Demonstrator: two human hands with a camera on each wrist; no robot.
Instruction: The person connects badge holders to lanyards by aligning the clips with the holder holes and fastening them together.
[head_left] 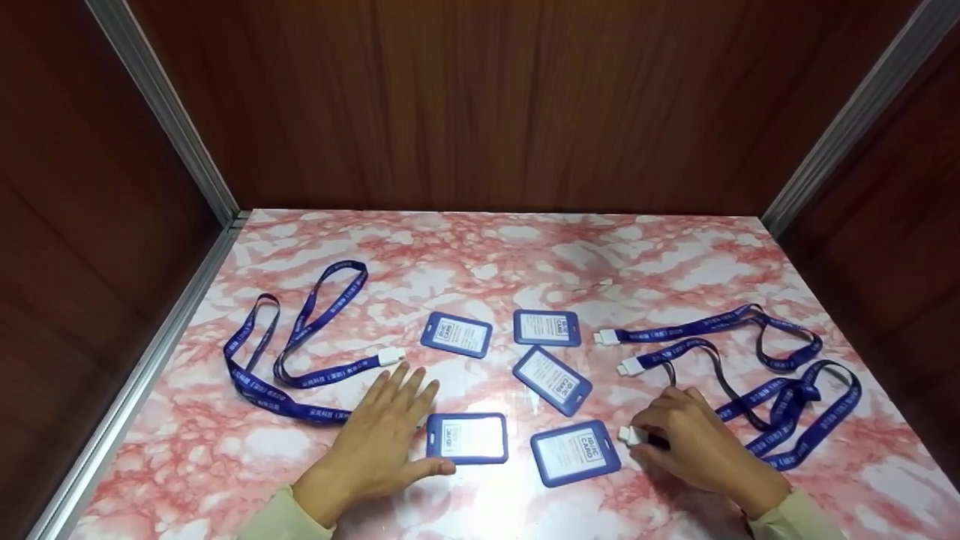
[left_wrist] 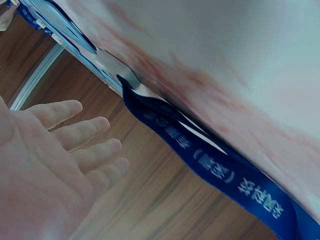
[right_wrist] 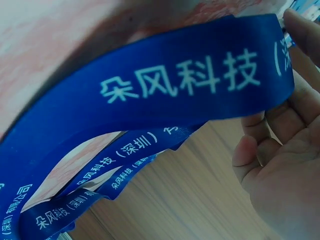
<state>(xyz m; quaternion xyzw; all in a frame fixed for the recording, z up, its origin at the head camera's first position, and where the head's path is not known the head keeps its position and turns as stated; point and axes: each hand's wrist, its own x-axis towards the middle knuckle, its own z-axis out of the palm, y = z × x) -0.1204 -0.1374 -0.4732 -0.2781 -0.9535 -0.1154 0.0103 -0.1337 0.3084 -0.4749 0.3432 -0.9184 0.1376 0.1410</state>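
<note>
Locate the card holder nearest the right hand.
In the head view, the card holder lies low, right of centre, just left of the white clip in the right hand.

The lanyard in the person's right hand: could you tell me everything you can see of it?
The lanyard is a flat, flexible blue strap, woven-looking, printed with white characters. At one end sits a white clip, probably plastic, close to the slotted end of a blue badge holder. The right hand pinches it near the clip. From there the strap bends past the hand; farther on, overlapping straps make its path hard to tell.
</note>
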